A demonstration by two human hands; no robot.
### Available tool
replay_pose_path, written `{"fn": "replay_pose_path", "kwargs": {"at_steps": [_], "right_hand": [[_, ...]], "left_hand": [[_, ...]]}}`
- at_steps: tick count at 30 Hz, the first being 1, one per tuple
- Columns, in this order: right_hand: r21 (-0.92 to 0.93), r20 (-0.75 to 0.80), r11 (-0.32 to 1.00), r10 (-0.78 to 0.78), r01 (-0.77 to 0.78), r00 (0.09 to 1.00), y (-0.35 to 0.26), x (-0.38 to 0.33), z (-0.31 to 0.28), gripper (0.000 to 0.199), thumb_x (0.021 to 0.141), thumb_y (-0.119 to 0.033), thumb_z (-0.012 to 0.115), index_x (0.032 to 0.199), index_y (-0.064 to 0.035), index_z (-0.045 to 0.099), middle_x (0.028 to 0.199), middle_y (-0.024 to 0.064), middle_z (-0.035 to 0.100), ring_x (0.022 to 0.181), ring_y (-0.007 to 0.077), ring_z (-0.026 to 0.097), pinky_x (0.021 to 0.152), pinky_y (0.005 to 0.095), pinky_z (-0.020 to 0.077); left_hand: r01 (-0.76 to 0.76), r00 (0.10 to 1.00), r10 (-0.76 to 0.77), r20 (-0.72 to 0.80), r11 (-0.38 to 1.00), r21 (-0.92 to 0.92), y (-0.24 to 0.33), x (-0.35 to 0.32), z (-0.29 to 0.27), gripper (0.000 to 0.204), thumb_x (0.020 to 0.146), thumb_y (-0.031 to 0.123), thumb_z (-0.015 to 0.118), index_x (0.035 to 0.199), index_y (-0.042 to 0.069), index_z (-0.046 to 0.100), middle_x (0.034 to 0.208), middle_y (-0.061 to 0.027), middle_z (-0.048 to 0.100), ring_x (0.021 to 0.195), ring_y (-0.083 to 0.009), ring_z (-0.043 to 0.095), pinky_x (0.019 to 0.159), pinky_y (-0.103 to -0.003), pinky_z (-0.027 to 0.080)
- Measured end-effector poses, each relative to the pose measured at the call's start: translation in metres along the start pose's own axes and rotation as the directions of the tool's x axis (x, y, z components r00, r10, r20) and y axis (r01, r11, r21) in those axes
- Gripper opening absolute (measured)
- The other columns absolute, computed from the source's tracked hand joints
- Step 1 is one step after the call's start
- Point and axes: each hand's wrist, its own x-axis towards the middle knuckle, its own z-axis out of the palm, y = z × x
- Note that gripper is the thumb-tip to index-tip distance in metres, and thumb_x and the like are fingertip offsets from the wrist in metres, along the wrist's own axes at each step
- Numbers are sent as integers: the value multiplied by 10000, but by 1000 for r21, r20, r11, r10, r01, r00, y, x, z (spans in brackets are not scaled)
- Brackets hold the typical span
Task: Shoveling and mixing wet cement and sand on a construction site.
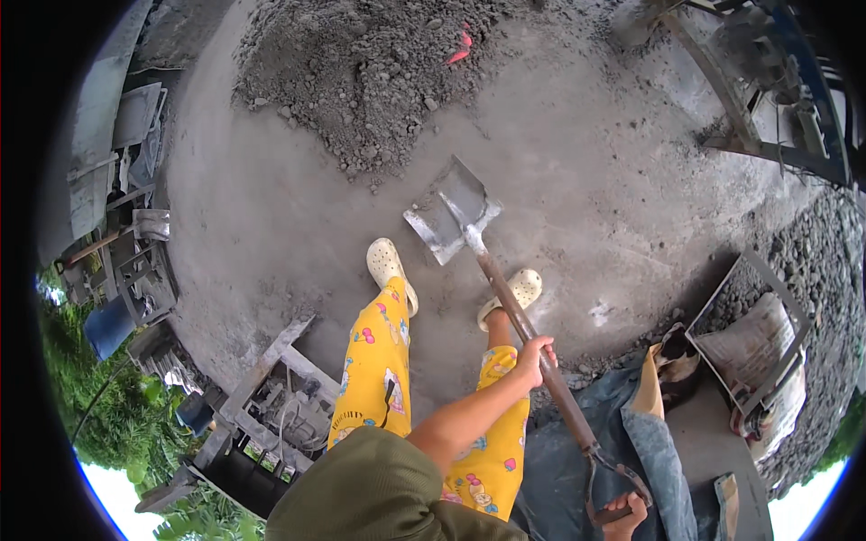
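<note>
Big heap of grey sand-cement mix point(361, 72) up top; the empty shovel point(456, 212) rests blade-down on the concrete just below it. Looks stiff and heavy-headed, best held spread. Left hand point(534, 356) clenches mid-shaft, right hand point(622, 516) wraps the D-handle.

Soft, even daylight fills the scene, with only faint shadows on the grey concrete floor point(271, 234). The sky burns out to white at the lower corners. Fisheye distortion bends edges near the black circular rim; the centre stays fairly sharp, the margins soften
</note>
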Motion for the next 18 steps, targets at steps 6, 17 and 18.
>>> {"fn": "replay_pose_path", "kwargs": {"at_steps": [6, 17, 18], "right_hand": [[119, 174, 990, 48, -70, 983, 47, 60, 220, 210, 672, -274, 508, 603, -93, 428, 472, 31, 389, 402, 172, 397, 414, 329, 389], [-144, -419, 989, -75, 15, 905, 115, 11, 290, 51, 636, -39, 503, 678, -55, 479, 575, 27, 449, 470, 139, 438, 426, 255, 374], [-117, -421, 988, 45, -103, 906, 112, -12, 301, 104, 636, 15, 491, 714, -53, 487, 634, 24, 467, 522, 135, 441, 471, 263, 373]], "left_hand": [[-269, 956, 250, 152, 956, 115, 289, -21, 45, 185, 677, 187, 616, 607, 123, 457, 526, -3, 464, 488, -145, 465, 531, -321, 405], [-237, 971, 234, 51, 968, 81, 408, -2, -4, 289, 658, 344, 664, 620, 136, 467, 542, 8, 444, 504, -134, 452, 519, -303, 395], [-221, 975, 224, -1, 963, 155, 411, -2, -11, 266, 663, 304, 652, 597, 136, 456, 527, 9, 435, 485, -134, 442, 504, -300, 391]]}}
